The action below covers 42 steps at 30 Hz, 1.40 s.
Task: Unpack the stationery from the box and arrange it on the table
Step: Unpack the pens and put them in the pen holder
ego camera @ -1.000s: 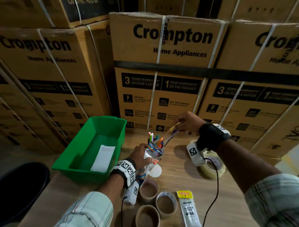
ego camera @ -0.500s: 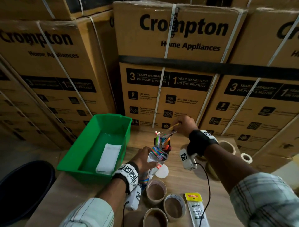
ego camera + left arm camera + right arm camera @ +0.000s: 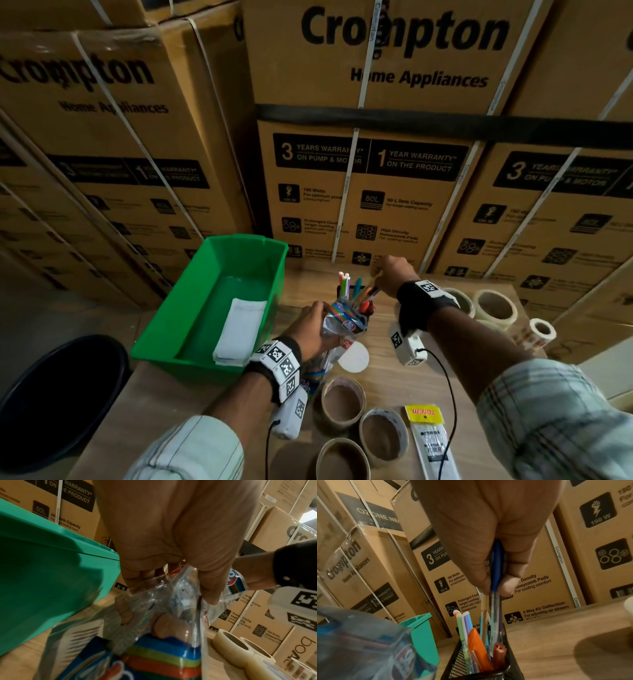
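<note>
My left hand grips a clear plastic pen packet with a striped label, held just in front of a black mesh pen holder. In the left wrist view the fingers curl round the crinkled packet. My right hand pinches a few pens, a blue one among them, with their lower ends inside the holder. Several coloured pens stand in the holder. The green box on the left holds a white packet.
Brown tape rolls and a yellow-headed packet lie near the front edge of the wooden table. Clear tape rolls sit at the right. Stacked cartons wall off the back. A dark bin stands on the floor, left.
My right hand has lowered the pinched pens down into the mesh holder. The left hand keeps hold of the packet beside it. The head view has shifted closer and to the right.
</note>
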### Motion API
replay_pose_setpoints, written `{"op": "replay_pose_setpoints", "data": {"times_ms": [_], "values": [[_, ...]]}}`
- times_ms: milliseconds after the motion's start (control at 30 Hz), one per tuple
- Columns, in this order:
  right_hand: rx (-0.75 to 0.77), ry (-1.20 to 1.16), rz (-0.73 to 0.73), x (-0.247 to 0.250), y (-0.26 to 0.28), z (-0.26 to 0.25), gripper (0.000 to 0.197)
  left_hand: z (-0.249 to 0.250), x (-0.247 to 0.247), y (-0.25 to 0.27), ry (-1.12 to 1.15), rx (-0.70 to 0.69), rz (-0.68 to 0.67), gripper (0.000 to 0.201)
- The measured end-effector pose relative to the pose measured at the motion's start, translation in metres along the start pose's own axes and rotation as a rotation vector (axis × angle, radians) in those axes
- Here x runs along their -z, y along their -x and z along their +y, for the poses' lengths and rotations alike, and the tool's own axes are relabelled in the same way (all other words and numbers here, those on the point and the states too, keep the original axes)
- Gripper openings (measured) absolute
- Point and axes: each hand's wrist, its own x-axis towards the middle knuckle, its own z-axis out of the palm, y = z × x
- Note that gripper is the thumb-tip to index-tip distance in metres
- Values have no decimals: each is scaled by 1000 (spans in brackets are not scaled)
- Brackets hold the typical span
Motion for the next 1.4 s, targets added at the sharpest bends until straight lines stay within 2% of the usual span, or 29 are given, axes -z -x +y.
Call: {"op": "replay_pose_setpoints", "data": {"times_ms": [67,167,267,367,467,533,633,733,800,867,933,1033,1100,1167,1267,1333,1400], "values": [[36,18,-48,-6,0,0,19,-1,0,0,19,-8,6,88],[76,18,-99,-12,1,2,33,-4,-1,0,20,-4,-6,85],[61,-55,-32,-13,2,8,33,-3,-3,2,17,0,-9,90],[46,-87,45,-15,2,14,33,-3,-3,3,-5,1,-11,82],[40,-46,65,-19,7,17,42,-3,-4,3,0,4,-14,78],[82,0,13,-20,9,16,55,-4,-6,3,-13,12,-13,74],[133,31,-148,-20,9,12,69,-5,-8,4,-9,25,-23,73],[181,141,-261,-26,9,11,60,-3,-9,7,-42,22,-10,67],[199,178,-276,-31,12,11,51,-1,-8,8,-45,26,-7,66],[195,115,-193,-31,16,13,52,1,-7,8,-68,31,-1,66],[193,53,-46,-25,19,14,53,5,-5,8,-97,24,15,66],[347,-45,121,-7,30,7,27,16,-5,9,-73,0,36,69],[397,-151,81,9,44,-4,20,22,-8,11,-72,-11,59,71],[396,-198,-52,23,57,-10,22,32,-11,12,-115,-33,77,72],[400,-21,-291,32,73,-8,21,49,-17,15,-119,-66,131,68],[408,102,-311,30,83,-4,21,59,-19,19,-128,-90,144,73],[397,97,-222,24,93,1,21,67,-20,24,-230,-88,141,75]]}}
